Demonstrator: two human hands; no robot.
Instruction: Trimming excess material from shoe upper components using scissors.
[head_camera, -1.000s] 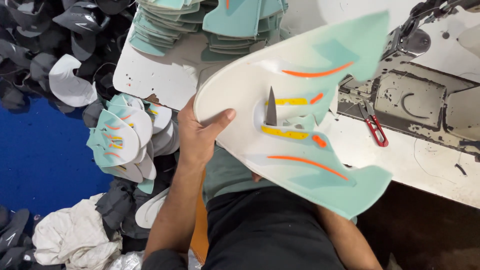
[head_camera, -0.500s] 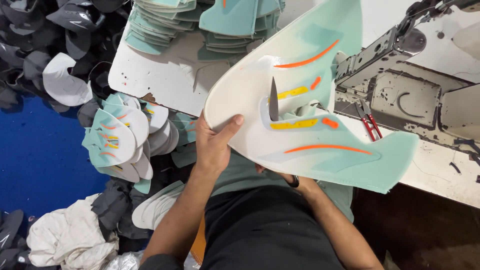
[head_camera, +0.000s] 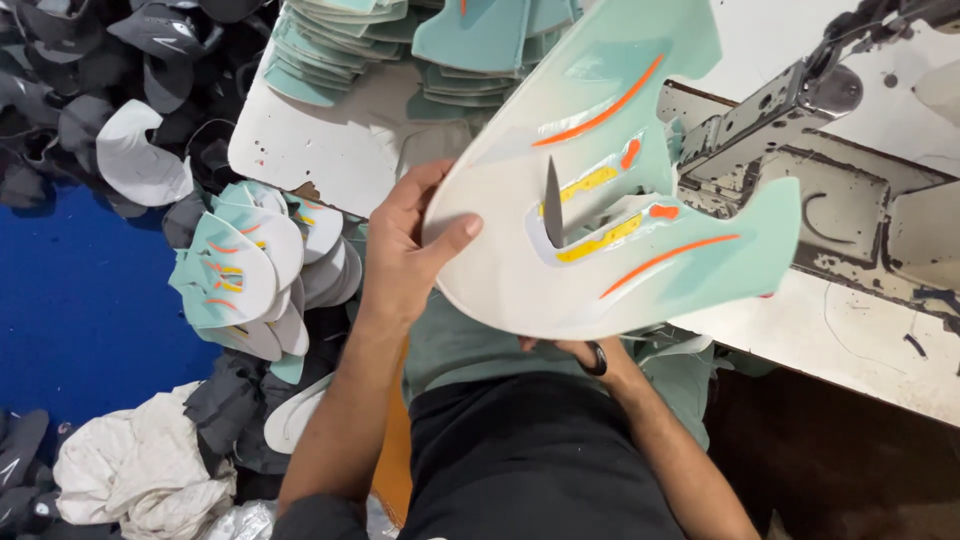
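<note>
The left hand (head_camera: 405, 250) holds a large white and mint shoe upper piece (head_camera: 600, 200) by its edge, thumb on top and fingers pinching it from beneath, above the white bench (head_camera: 340, 150) beside the sewing machine (head_camera: 850, 200). The right hand (head_camera: 590, 352) sits mostly hidden under the piece; whether its fingers grip cannot be told.

Right hand (head_camera: 590, 355) mostly hidden beneath shoe upper piece (head_camera: 590, 200), only ringed finger seen at 6 o'clock. Sewing machine (head_camera: 840, 190) cut off at 2 o'clock. Stacked pieces (head_camera: 340, 50) cropped at 12 o'clock.
</note>
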